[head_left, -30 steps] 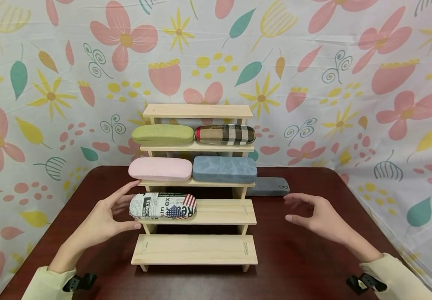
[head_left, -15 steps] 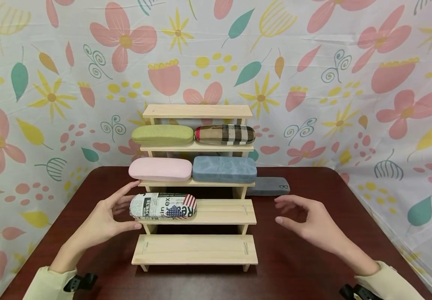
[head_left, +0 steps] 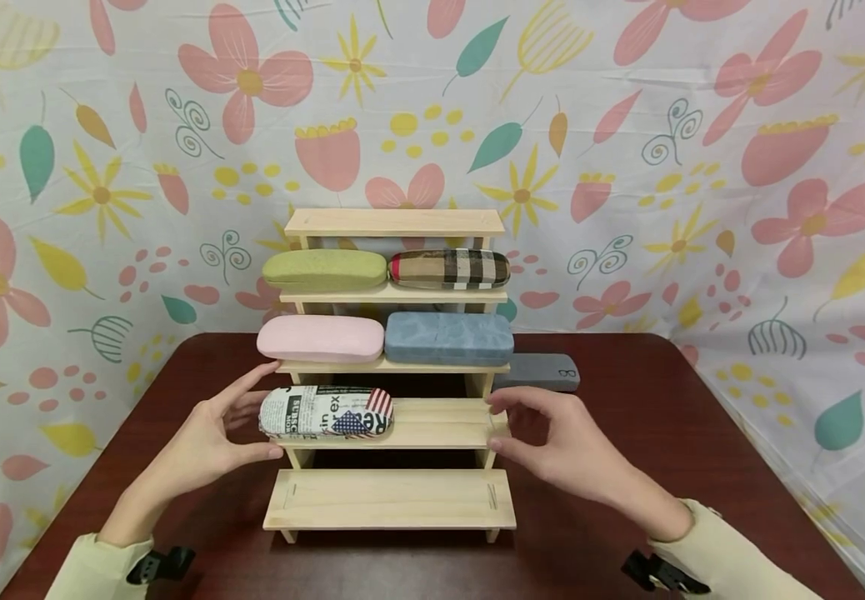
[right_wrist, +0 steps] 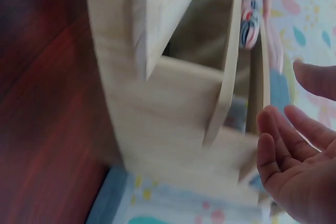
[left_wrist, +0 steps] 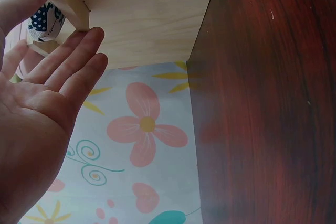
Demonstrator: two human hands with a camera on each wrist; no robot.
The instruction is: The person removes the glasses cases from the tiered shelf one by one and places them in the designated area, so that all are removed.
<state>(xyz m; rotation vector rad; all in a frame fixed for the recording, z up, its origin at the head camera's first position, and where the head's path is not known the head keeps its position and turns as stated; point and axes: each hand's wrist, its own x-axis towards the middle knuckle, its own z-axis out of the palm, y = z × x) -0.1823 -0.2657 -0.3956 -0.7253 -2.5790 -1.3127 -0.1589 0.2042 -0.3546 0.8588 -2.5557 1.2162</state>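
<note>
The left hand (head_left: 203,437) stands palm inward beside the left end of the newspaper-print case (head_left: 325,412), fingers raised and thumb lower, parted in a loose curve; whether it touches the shelf (head_left: 440,423) is unclear. The right hand (head_left: 563,437) faces it at that shelf's right end, its thumb and fingers apart and relaxed. The wooden stand (head_left: 387,500) has five levels and five cases: that one on the second level up, pink (head_left: 320,338) and blue (head_left: 450,337) cases above, then green (head_left: 325,270) and plaid (head_left: 450,269) ones. A sixth, the gray case (head_left: 541,372), lies on the table (head_left: 672,400) behind
</note>
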